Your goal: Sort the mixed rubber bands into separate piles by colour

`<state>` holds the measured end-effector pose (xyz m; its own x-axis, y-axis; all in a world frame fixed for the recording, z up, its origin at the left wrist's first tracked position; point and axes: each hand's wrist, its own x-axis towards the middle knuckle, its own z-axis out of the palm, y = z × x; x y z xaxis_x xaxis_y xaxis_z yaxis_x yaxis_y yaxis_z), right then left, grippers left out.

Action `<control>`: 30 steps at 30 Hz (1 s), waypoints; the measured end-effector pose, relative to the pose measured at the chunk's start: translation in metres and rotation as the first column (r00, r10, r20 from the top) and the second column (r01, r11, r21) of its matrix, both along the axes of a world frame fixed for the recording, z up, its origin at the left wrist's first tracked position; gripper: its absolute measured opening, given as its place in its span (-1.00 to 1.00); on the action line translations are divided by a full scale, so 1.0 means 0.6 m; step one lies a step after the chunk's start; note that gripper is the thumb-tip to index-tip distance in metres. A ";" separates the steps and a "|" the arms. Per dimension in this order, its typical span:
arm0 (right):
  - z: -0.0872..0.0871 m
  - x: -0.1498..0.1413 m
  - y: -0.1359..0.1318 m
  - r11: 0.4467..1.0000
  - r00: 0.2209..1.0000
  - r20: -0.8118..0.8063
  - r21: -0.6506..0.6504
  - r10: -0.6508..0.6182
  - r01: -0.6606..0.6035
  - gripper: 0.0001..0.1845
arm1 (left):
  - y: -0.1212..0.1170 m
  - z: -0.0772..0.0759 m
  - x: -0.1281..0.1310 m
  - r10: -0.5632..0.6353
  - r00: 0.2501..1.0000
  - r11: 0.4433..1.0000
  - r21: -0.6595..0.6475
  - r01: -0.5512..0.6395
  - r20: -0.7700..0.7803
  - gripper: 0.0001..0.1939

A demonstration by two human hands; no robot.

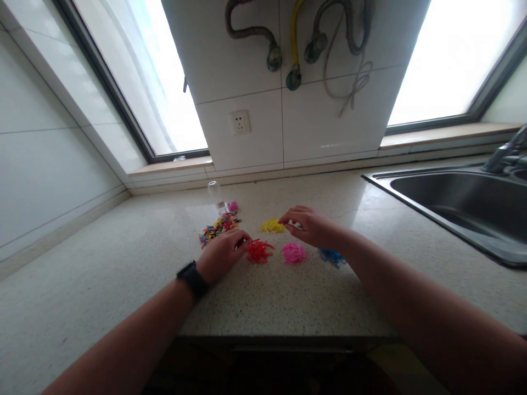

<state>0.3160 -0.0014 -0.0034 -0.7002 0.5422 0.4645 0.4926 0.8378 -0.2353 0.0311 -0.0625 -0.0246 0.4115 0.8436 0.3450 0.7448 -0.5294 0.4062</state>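
The left hand [224, 251] is resting, fingers bent, at the left edge of a loose red pile of thin, band-like strips [260, 253]; whether its grip is holding one, cannot tell. The right hand [310, 225] is pointing leftward at the right end of a loose yellow pile of thin strips [270, 226], grip slightly parted, hold unclear. On the speckled pale tabletop [272, 304], the yellow pile's long axis is running left-right; red strips are pointing various ways; a multicoloured heap [217, 228] is stretching diagonally, near-left to far-right.
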 end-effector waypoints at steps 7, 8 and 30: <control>0.004 0.000 -0.004 1.000 1.000 0.015 0.006 0.014 -0.015 -0.76 | -0.003 0.001 0.000 0.010 0.998 1.000 -0.007 -0.011 -0.065 -0.80; 0.004 0.000 -0.004 1.000 1.000 0.015 0.007 0.014 -0.014 -0.76 | -0.003 0.002 0.000 0.005 0.998 1.000 -0.008 -0.005 -0.066 -0.79; 0.003 -0.001 -0.002 0.999 0.999 -0.019 0.035 0.030 -0.029 -0.78 | -0.014 0.007 0.007 -0.119 0.982 0.989 0.066 0.130 -0.145 -0.82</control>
